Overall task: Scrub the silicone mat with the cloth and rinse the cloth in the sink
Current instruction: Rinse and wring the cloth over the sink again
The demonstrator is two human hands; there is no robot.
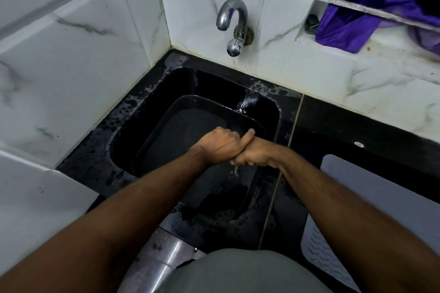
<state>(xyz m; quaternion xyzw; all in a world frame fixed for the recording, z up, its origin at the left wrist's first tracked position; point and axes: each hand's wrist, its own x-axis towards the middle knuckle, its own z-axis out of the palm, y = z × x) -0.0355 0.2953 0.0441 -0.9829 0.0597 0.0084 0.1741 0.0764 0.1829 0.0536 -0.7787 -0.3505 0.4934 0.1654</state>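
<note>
My left hand (219, 146) and my right hand (258, 154) are clenched fist against fist over the black sink (123, 112). The cloth is almost wholly hidden inside the two fists. A thin trickle of water (235, 171) falls from under them. The pale grey ridged silicone mat (371, 200) lies flat on the black counter to the right of the sink, partly covered by my right forearm.
A black tray (190, 104) holding water sits in the sink below my hands. The chrome tap (232, 15) on the tiled wall shows no stream. Purple fabric (357, 12) hangs at a window ledge at the upper right. The sink rim is wet and spotted.
</note>
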